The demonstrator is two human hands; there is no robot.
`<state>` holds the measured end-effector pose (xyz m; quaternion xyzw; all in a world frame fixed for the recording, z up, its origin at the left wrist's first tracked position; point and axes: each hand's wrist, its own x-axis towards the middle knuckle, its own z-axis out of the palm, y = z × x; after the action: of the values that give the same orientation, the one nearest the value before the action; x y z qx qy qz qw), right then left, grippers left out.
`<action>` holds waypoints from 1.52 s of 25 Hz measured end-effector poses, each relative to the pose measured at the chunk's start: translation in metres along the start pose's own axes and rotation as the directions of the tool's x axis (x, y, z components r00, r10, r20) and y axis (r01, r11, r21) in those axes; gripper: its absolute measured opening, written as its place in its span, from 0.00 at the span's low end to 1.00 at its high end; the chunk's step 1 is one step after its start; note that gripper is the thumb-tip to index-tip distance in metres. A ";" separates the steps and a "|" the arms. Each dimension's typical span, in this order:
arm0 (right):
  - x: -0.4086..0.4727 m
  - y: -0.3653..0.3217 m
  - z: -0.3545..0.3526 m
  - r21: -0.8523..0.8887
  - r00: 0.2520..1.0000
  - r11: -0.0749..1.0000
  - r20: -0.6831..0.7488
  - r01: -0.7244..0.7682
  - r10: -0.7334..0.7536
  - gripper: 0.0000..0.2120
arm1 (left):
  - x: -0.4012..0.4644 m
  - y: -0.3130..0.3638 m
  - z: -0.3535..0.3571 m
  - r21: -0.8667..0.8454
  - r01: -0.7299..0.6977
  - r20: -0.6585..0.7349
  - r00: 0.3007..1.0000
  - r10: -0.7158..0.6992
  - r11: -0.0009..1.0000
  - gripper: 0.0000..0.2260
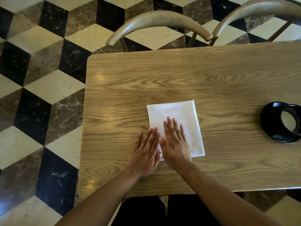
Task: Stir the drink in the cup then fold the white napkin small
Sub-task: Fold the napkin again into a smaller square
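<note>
A white napkin (179, 115) lies flat as a square on the wooden table (146, 82), near the front edge. My right hand (175, 142) rests palm down on its near left part, fingers together and stretched out. My left hand (145, 149) lies flat beside it, on the napkin's left edge and partly on the bare wood. Neither hand grips anything. At the right edge of the view stands a black cup on a black saucer (282, 123), with a pale drink inside; it is partly cut off.
Two wooden chairs (159, 22) stand at the far side of the table, their curved backs close to the edge. The floor around is black, cream and brown tile. The table's left edge runs just left of my left hand.
</note>
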<state>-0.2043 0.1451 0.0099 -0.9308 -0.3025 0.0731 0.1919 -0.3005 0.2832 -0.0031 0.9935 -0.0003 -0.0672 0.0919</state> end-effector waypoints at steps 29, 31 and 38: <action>-0.038 0.100 -0.049 -0.005 0.944 0.944 0.040 0.329 -0.328 0.16 | -0.021 -0.002 -0.013 -0.111 -0.180 -0.199 0.968 0.155 0.977 0.15; -0.042 0.111 -0.056 0.020 0.893 0.897 0.087 0.441 -0.441 0.13 | -0.019 -0.009 -0.017 -0.082 -0.236 -0.213 0.953 0.214 0.968 0.11; -0.038 0.140 -0.063 0.025 0.803 0.816 0.160 0.578 -0.574 0.08 | -0.005 -0.018 -0.028 0.135 -0.418 -0.289 0.851 0.439 0.898 0.09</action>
<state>-0.1439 -0.0013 0.0116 -0.7885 -0.5857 0.0823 0.1686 -0.3015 0.3064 0.0217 0.9688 -0.2093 0.1129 0.0698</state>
